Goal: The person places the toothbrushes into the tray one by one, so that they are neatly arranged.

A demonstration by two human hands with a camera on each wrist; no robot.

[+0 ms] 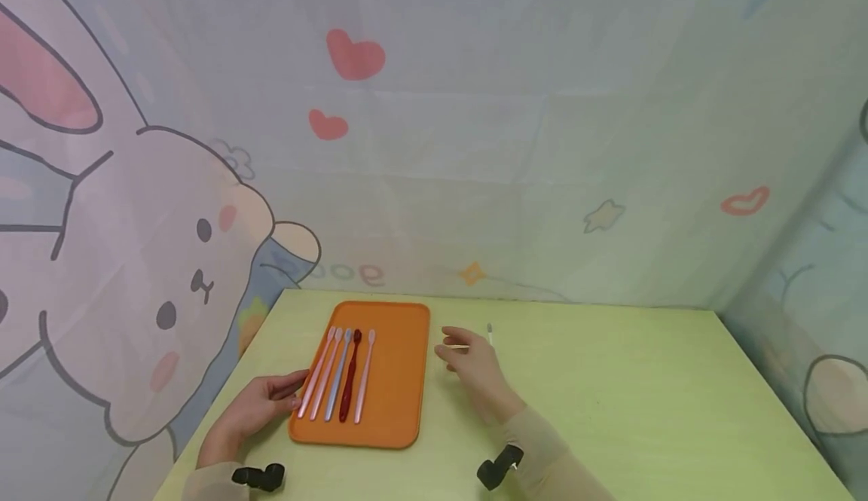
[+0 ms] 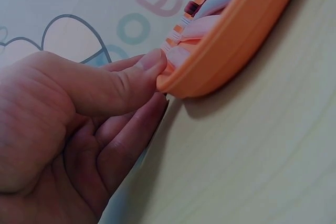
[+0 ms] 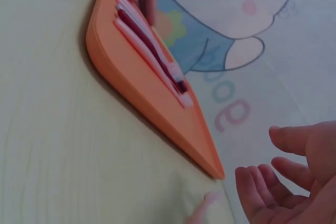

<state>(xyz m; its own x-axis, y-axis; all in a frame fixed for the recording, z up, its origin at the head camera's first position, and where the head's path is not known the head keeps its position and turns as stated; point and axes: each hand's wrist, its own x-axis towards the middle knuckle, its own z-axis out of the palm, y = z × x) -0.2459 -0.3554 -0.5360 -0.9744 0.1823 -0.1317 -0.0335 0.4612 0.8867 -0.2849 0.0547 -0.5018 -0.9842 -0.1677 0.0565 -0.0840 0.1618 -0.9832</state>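
An orange tray [image 1: 400, 373] lies on the table with several toothbrushes side by side on its left half: pink ones [image 1: 364, 377], a blue one [image 1: 337, 377] and a dark red one [image 1: 349, 377]. My left hand [image 1: 261, 407] pinches the tray's left rim, thumb on top, as the left wrist view [image 2: 126, 82] shows. Right of the tray, my right hand [image 1: 478, 369] hovers with loosely bent fingers; in the right wrist view the hand [image 3: 294, 177] has nothing between thumb and fingers. Behind it a toothbrush head [image 1: 490, 330] shows, its handle mostly hidden.
The light green table [image 1: 631, 403] extends to the right of my right hand. A cloth backdrop [image 1: 475, 147] with a rabbit and hearts hangs behind the table and along its sides. Part of a pink toothbrush [image 3: 202, 208] lies low in the right wrist view.
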